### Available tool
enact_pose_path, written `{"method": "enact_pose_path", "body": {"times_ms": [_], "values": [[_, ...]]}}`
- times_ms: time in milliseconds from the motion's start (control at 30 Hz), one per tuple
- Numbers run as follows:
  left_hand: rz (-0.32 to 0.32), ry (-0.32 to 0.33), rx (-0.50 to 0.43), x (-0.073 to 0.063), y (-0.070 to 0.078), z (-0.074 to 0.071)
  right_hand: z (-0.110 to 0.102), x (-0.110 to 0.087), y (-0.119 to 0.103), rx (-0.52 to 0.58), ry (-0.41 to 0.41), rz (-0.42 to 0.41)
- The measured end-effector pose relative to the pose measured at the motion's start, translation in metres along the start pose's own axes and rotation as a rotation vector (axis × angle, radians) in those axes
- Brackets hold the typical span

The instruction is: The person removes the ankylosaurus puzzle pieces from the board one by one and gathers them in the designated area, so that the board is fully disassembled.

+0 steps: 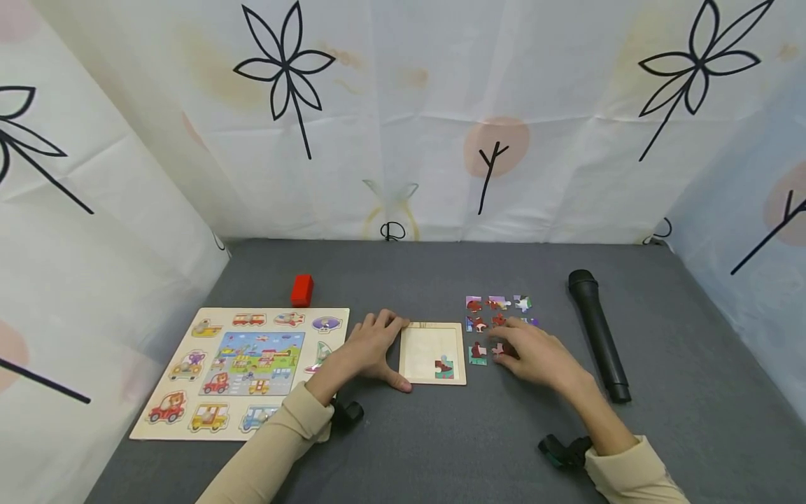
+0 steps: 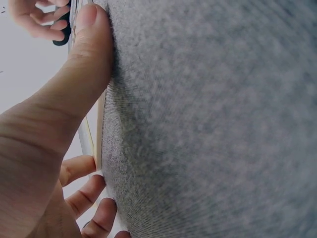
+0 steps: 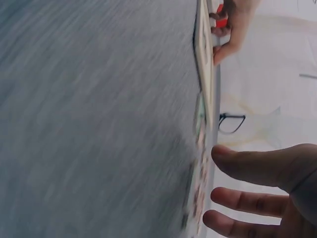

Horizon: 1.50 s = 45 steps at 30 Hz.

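Note:
A small square wooden puzzle tray (image 1: 418, 350) lies at mid-table with one jigsaw piece (image 1: 443, 367) inside, towards its lower right corner. My left hand (image 1: 371, 346) holds the tray at its left side, thumb by the near corner and a fingertip by the far one. To the right of the tray lie several loose jigsaw pieces (image 1: 478, 352) in rough rows. Over them hovers my right hand (image 1: 535, 352), its thumb and fingers spread apart near a reddish piece (image 1: 500, 349). In the right wrist view these fingers (image 3: 247, 201) hold nothing; some pieces are hidden beneath the hand.
A large wooden vehicle puzzle board (image 1: 189, 336) lies at the left, partly under the left forearm. Behind it stands a red block (image 1: 302, 290). A black microphone (image 1: 598, 336) lies to the right of the pieces. White patterned cloth (image 1: 428, 140) walls surround the grey table (image 1: 428, 448).

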<state>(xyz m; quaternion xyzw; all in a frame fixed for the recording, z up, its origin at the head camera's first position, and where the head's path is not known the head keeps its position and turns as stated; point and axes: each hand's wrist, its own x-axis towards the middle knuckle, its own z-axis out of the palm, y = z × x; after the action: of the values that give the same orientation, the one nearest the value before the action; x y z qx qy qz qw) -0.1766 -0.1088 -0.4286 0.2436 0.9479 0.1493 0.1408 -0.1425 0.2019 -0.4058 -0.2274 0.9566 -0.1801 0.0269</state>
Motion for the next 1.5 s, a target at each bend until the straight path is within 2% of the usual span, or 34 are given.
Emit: {"method": "enact_pose_path", "body": {"times_ms": [233, 633, 900, 1500], "values": [[-0.003, 0.001, 0.005, 0.001, -0.001, 0.001, 0.007, 0.012, -0.022, 0.027, -0.016, -0.095], [-0.012, -0.009, 0.011, 0.002, 0.000, 0.001, 0.032, 0.023, -0.055, -0.010, -0.086, -0.206], [-0.009, -0.008, 0.007, 0.000, 0.000, 0.001, 0.032, 0.022, -0.058, -0.017, -0.107, -0.213], [-0.006, 0.004, 0.001, 0.000, -0.002, 0.002, 0.033, 0.022, -0.057, -0.005, -0.061, -0.229]]}}
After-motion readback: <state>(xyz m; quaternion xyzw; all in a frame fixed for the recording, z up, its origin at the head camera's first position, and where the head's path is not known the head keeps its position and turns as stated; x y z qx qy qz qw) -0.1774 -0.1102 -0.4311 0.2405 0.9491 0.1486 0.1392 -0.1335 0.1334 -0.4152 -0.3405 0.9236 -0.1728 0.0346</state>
